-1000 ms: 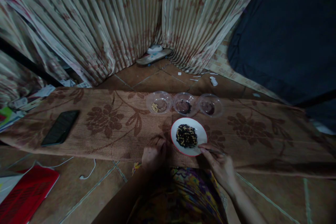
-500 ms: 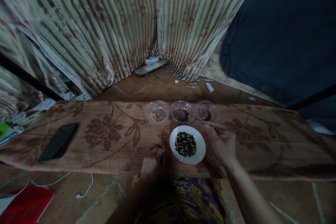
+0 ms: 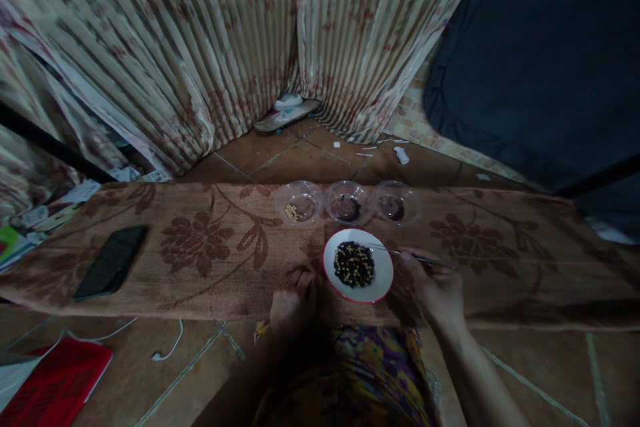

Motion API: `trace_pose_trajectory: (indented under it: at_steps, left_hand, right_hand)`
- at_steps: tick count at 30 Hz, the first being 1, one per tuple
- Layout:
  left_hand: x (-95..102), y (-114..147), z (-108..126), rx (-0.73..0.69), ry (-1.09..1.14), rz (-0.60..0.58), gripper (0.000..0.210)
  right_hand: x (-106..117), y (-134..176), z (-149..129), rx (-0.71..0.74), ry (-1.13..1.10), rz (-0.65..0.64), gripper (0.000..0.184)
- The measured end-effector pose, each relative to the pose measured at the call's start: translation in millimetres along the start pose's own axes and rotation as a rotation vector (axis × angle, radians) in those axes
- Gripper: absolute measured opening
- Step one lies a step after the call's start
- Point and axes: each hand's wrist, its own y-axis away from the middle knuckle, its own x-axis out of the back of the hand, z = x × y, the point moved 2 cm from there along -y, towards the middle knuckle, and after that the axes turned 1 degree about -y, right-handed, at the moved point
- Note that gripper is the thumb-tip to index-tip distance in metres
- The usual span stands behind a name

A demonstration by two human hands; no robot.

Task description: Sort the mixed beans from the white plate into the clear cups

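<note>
A white plate [image 3: 384,273] with a red rim holds a pile of black beans mixed with small yellow beans [image 3: 354,264]. My right hand [image 3: 440,290], to the right of the plate, is closed on thin metal tweezers [image 3: 423,259]. Their tips reach over the plate to the right edge of the pile. Left of the plate, my left hand [image 3: 291,303] rests curled on the cloth, with nothing visible in it. Behind the plate stand three clear plastic bowls: the left bowl [image 3: 310,203] has yellow beans, the middle bowl [image 3: 344,203] dark ones, the right bowl [image 3: 395,203] dark reddish ones.
A brown flowered cloth [image 3: 200,287] covers the narrow table. A black phone [image 3: 111,263] lies at its left. Striped curtains [image 3: 240,47] hang behind, with a skateboard [image 3: 287,117] on the floor under them. Below left are a red bag [image 3: 65,380] and a white cable [image 3: 173,347].
My right hand has moved slightly to the right and turned, bringing the tweezers' tips over the plate's beans. My left hand stays in place. The view has tilted slightly.
</note>
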Motion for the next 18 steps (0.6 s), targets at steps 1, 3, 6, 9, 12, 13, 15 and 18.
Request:
trace_pose_trajectory:
  at_steps: [1,3,6,9,12,13,15,18]
  left_hand:
    - [-0.5,0.2,-0.3,0.002,0.002,-0.005,0.019]
    - [-1.3,0.5,-0.9,0.001,0.015,-0.012,0.019]
    - [-1.7,0.4,-1.3,-0.003,0.026,-0.011,0.019]
    - [-1.3,0.1,-0.8,-0.003,0.016,0.003,0.018]
    - [-1.1,0.1,-0.3,0.006,0.009,-0.002,0.017]
    - [-1.2,0.1,-0.3,0.009,0.009,-0.010,0.017]
    - [-1.3,0.4,-0.3,0.010,0.007,-0.021,0.018]
    - [-1.3,0.6,-0.3,0.002,0.009,-0.021,0.018]
  right_hand:
    - [3.6,3.2,5.8,0.001,0.025,0.000,0.024]
    - [9.6,7.3,17.8,0.034,0.074,-0.014,0.026]
    - [13.6,8.4,32.5,0.093,0.153,-0.084,0.028]
    - [10.8,6.5,36.3,0.157,0.243,-0.182,0.029]
    - [4.7,4.6,31.2,0.269,0.299,-0.237,0.027]
    - [2.9,4.1,29.3,0.304,0.307,-0.240,0.026]
    - [0.1,3.3,26.6,0.355,0.315,-0.243,0.024]
    - [-2.1,2.6,25.3,0.406,0.344,-0.254,0.023]
